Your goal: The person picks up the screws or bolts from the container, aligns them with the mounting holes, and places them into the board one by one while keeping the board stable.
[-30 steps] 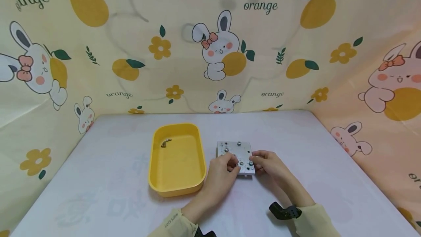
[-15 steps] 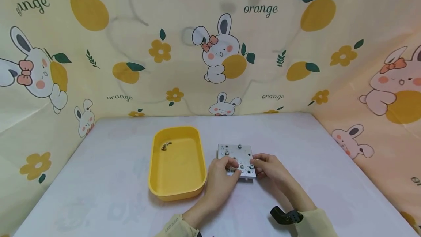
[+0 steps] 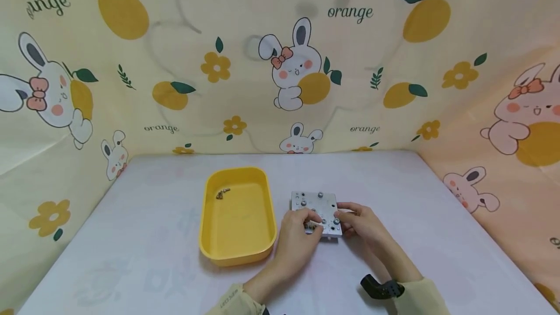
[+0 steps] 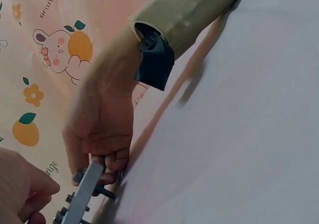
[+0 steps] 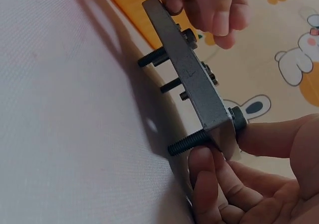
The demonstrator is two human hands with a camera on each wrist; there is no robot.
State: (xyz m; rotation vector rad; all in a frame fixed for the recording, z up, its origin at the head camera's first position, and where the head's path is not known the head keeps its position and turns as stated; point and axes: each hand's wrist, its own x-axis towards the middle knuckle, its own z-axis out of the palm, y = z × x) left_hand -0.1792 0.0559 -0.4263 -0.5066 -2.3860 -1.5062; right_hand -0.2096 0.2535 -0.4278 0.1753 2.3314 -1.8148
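A flat silvery metal plate [image 3: 325, 204] with several bolts through it is held up over the white table, its bolt shanks sticking out underneath. My right hand [image 3: 363, 222] grips the plate's right edge: in the right wrist view the thumb lies against a dark bolt head [image 5: 238, 118], with fingers under the corner beside a long threaded shank [image 5: 187, 143]. Over the plate's left part is my left hand [image 3: 295, 237], fingers bent, thumb and forefinger tips close together above the bolts. One left finger [image 5: 173, 6] meets the plate's far end; whether it grips there is hidden.
A yellow tray [image 3: 238, 256] stands on the table [image 3: 153, 227] left of the plate, beside my left hand. Several small screws [image 3: 220, 195] lie inside it towards the back. Printed cloth [image 3: 245, 13] hangs behind and at both sides.
My left thumb and forefinger have shifted slightly over the plate and spread a little, showing more bolts between them. The right hand keeps its grip. The head view moved slightly.
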